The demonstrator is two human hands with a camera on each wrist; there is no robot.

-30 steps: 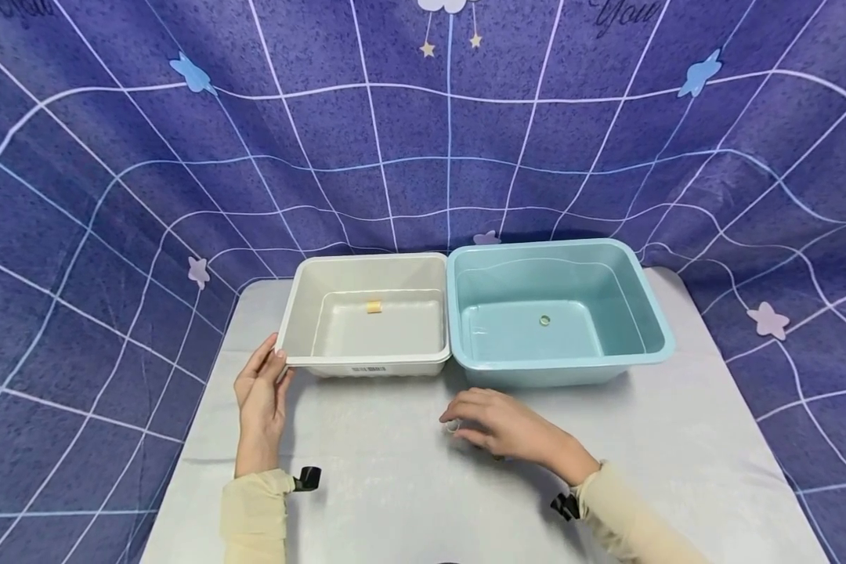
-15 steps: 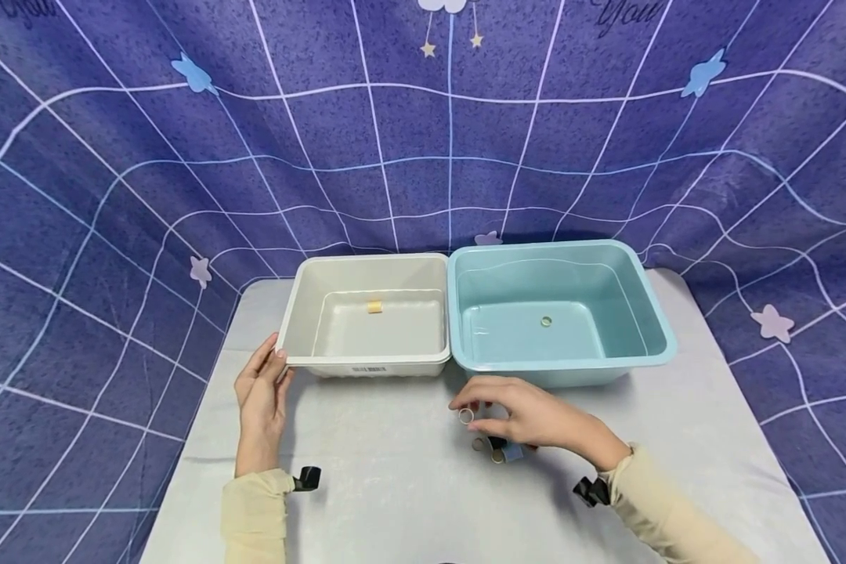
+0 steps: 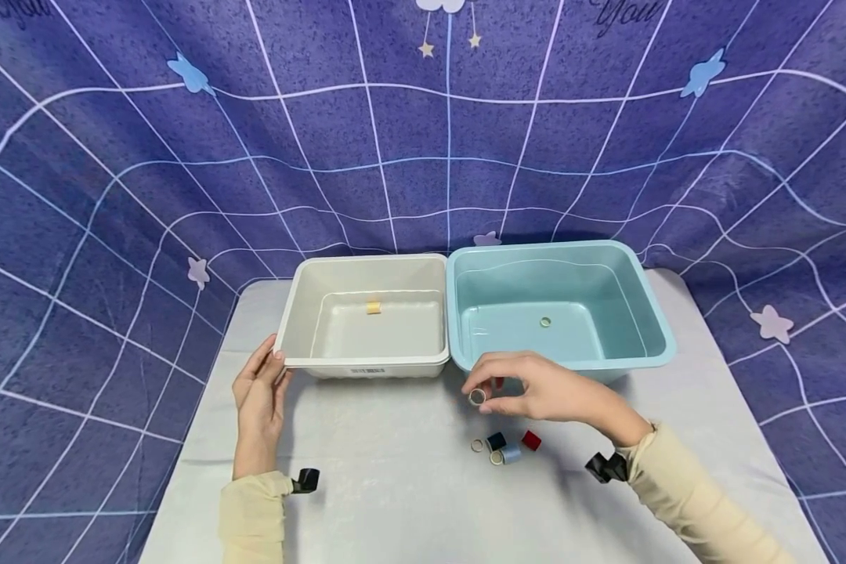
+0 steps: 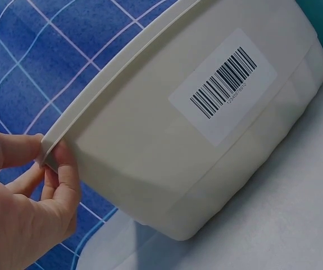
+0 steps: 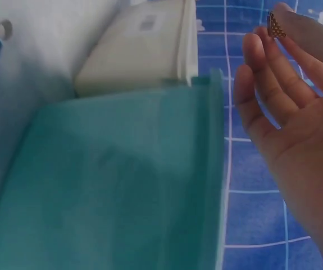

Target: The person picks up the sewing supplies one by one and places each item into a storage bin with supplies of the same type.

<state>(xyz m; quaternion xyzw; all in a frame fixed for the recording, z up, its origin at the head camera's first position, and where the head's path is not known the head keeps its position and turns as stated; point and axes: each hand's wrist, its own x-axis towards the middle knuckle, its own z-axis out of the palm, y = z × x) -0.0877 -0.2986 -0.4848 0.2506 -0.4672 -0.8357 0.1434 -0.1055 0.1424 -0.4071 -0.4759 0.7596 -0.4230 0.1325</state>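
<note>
My left hand (image 3: 257, 399) pinches the near left corner of a cream plastic bin (image 4: 127, 140), thumb and fingers on its rim. Between thumb and fingertips my right hand (image 3: 550, 388) holds a small gold dimpled ring, like a ring thimble (image 5: 275, 26), in front of a teal bin (image 5: 122, 185) and above the table. A yellow thread spool (image 3: 373, 308) lies inside the cream bin; a small ring (image 3: 545, 322) lies in the teal one. Below my right hand are a black spool (image 3: 496, 442), a light blue spool (image 3: 511, 453), a red spool (image 3: 531, 440) and loose rings (image 3: 477, 446).
Both bins stand side by side at the back of a table with a pale cloth (image 3: 366, 486). A purple gridded curtain (image 3: 409, 157) hangs behind and around it. The cream bin's front carries a barcode label (image 4: 223, 84).
My right hand has risen from the small pile with the gold ring and moved right and toward the teal bin, uncovering the spools. My left hand has stayed at the cream bin's corner.
</note>
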